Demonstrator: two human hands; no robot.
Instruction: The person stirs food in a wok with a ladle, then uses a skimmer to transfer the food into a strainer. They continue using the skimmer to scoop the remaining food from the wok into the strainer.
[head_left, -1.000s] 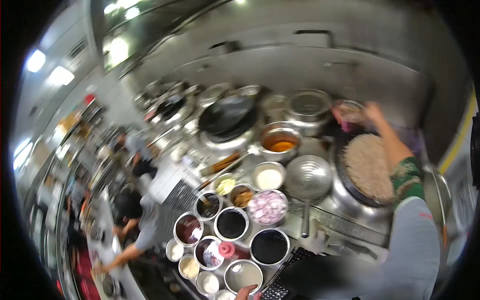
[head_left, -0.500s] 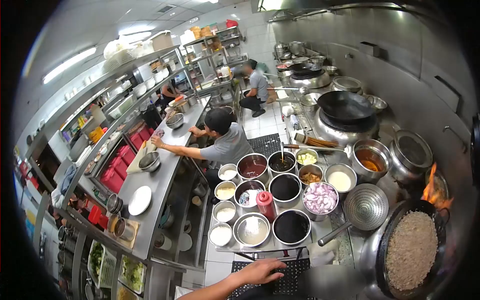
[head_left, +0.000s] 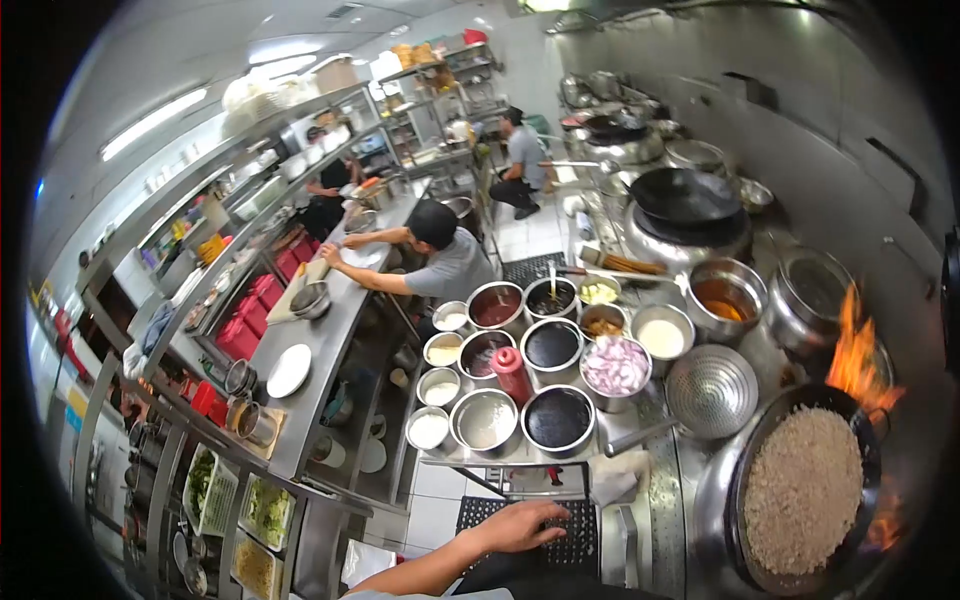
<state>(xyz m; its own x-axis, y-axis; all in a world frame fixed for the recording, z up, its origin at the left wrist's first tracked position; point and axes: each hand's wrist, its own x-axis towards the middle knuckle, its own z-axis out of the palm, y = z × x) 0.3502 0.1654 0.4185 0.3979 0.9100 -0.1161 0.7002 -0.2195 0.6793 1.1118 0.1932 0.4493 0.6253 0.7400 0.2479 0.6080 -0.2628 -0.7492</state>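
My left hand (head_left: 520, 527) reaches in from the bottom edge, palm down. Its fingers are loosely spread and slightly bent, with nothing in them. It hovers over the black rubber floor mat (head_left: 480, 512), in front of the table of sauce and ingredient pots. My right hand is out of view. At the lower right a large black wok (head_left: 738, 520) holds a mound of pale fried rice (head_left: 805, 490). Orange flames (head_left: 858, 365) rise behind the wok's far rim. A perforated strainer ladle (head_left: 712, 390) lies left of the wok, its handle towards the pots.
Several metal pots hold dark sauces, white powders and sliced red onions (head_left: 615, 367); a red squeeze bottle (head_left: 510, 372) stands among them. A folded cloth (head_left: 618, 477) lies at the counter's edge. A co-worker (head_left: 445, 250) leans over the steel counter (head_left: 335, 350); another squats farther back.
The view has shifted, so the pots sit higher and further left. The flames have grown taller. A blurred metal shape near the bottom has gone from beside the wok. My left hand stays empty.
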